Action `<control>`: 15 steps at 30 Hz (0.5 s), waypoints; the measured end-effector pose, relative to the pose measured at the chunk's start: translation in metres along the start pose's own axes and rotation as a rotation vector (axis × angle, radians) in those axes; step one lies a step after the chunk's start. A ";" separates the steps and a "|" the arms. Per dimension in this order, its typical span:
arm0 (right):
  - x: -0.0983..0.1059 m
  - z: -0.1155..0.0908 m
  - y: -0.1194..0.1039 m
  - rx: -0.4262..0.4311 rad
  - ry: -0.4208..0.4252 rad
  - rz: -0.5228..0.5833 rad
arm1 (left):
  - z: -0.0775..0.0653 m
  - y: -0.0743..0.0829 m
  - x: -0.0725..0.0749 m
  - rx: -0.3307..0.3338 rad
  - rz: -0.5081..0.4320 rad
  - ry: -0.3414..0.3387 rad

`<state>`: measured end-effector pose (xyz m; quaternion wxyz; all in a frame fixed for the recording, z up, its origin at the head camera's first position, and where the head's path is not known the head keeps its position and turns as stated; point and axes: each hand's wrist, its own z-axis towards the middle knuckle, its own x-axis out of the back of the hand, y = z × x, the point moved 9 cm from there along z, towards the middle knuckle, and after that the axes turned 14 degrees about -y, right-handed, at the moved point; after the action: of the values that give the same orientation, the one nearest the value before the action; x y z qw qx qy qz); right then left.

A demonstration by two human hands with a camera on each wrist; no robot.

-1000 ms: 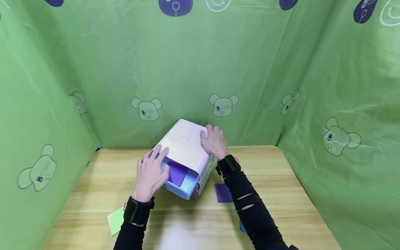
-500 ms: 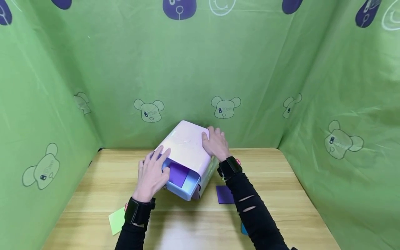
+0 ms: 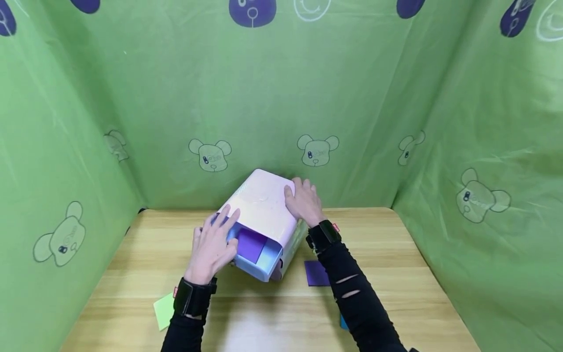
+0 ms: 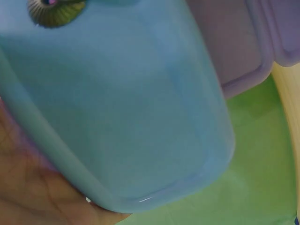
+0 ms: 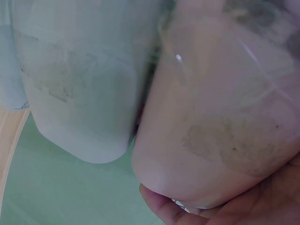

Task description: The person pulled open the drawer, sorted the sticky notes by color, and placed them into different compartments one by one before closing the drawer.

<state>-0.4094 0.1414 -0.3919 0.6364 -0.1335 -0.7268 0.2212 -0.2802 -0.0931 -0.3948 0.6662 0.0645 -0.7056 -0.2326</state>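
Note:
A small desktop drawer cabinet [image 3: 259, 205] with a pale pink top sits turned at an angle near the table's back. Its upper drawer [image 3: 261, 266], light blue, is pulled part way out, and a purple square sheet [image 3: 249, 246] lies inside. My left hand [image 3: 211, 249] holds the cabinet's front left corner, with the thumb at the drawer's side. At the far right edge, my right hand [image 3: 305, 203] grips the cabinet, thumb on top. In the left wrist view, the blue drawer front [image 4: 126, 117] has a shell-like knob [image 4: 56, 13]. Some fingertips are hidden behind the cabinet.
On the wooden table [image 3: 378, 264], a dark purple square [image 3: 316, 274] lies beside the right forearm. A light green sheet [image 3: 164, 311] is near the left wrist. A blue item [image 3: 344, 322] is mostly hidden under the right sleeve. Green cloth walls [image 3: 264, 88] enclose the table.
The head view has shifted slightly. Both hands stay on the cabinet, and the drawer looks about equally far out.

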 end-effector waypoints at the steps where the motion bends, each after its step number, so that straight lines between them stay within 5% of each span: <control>1: 0.000 0.000 0.000 0.000 0.006 0.004 | 0.000 0.000 0.000 0.000 0.003 0.004; 15: 0.012 -0.015 -0.001 0.048 0.177 0.104 | 0.002 -0.001 -0.003 0.004 0.025 0.023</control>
<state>-0.3969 0.1480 -0.3795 0.6890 -0.1748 -0.6542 0.2584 -0.2817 -0.0922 -0.3982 0.6770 0.0597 -0.6992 -0.2219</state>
